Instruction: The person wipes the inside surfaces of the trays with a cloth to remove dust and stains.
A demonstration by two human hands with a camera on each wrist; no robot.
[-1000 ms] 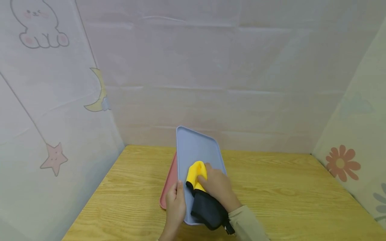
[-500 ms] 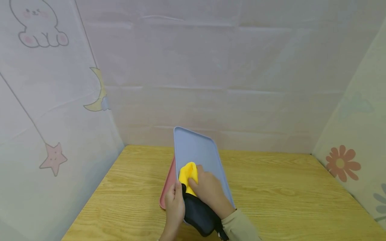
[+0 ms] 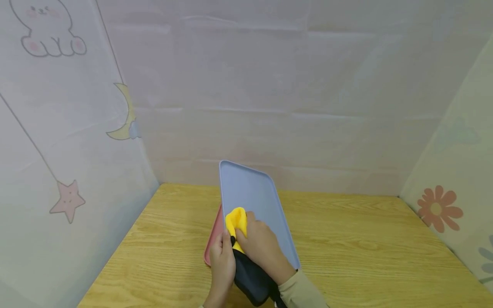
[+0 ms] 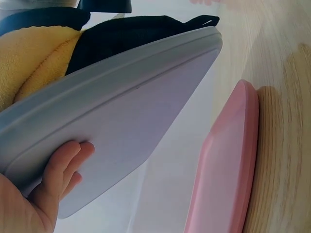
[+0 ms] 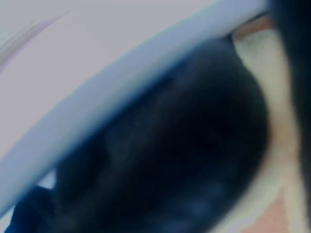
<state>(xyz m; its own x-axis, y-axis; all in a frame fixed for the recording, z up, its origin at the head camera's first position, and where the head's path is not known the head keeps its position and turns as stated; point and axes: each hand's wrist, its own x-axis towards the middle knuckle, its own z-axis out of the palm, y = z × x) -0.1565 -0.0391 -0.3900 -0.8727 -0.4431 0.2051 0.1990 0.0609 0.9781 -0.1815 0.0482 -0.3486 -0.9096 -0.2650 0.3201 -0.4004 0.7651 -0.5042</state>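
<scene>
A light blue tray [image 3: 248,184] is held up at a tilt, its inner face toward me. My left hand [image 3: 222,263] grips the tray's left edge, thumb at the rim; in the left wrist view, its fingers [image 4: 58,167] lie against the underside. Bunched in my right hand [image 3: 263,244] is a yellow and black cloth [image 3: 236,217], which lies over the tray's lower left part beside the left thumb. The cloth's dark side [image 3: 250,278] hangs below the hand. The right wrist view is blurred, filled mostly by dark cloth [image 5: 170,141] along the tray rim [image 5: 97,97].
A pink tray [image 3: 214,244] lies on the wooden table [image 3: 366,244], partly hidden behind the blue one. Pale fabric walls [image 3: 246,94] with printed drawings enclose the table at the back and both sides.
My right hand has slid left across the blue tray with the cloth, up to the left thumb. The tray has shifted slightly left, and my left hand keeps its grip.
</scene>
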